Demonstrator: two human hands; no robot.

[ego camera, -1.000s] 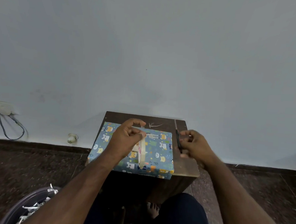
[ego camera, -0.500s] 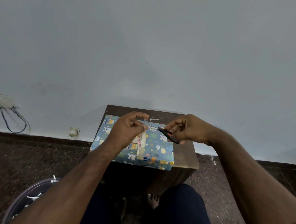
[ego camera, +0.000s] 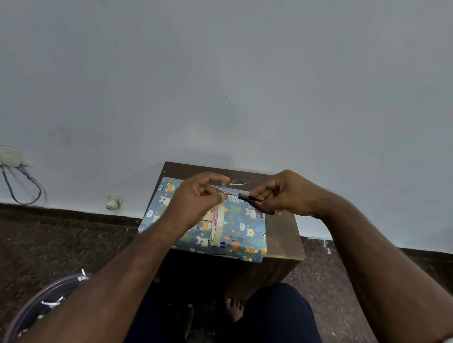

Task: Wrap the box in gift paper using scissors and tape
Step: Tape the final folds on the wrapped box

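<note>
Nearest the camera: lap in dark trousers, bare foot (ego camera: 235, 307) on the floor, and a bin (ego camera: 33, 301) w/ paper scraps at lower left.

Next out: small dark surface (ego camera: 286, 233) carrying the box (ego camera: 243, 231), which sits on its left part and overhangs the near edge a little. Box is already covered in blue animal-print gift paper; judged status: wrap near done, step in hand = cut a length of tape for a seam.

Left hand (ego camera: 192, 203) is over the box, holding the tape roll (ego camera: 216, 227) on edge, fingers curled round it, thumb and forefinger pinching the pulled-out free end. Right hand (ego camera: 284, 194) grips the scissors (ego camera: 256, 203) by the black/red handles, blades pointing left at the strip between the hands. Whether blades are apart or closed: cannot tell, too small.

Procedure, as advice:
- Keep strip taut btwn roll and pinch; slack tape folds and sticks to itself.
- Set blades square across the strip, close to the roll, so the cut piece stays in the pinch.
- Cut w/ one clean snip near the pivot; tips tend to chew tape.
- Keep blade tips clear of the paper below; a nick there shows.

Farthest: pale wall, a socket w/ hanging cable (ego camera: 22, 187) at left.
</note>
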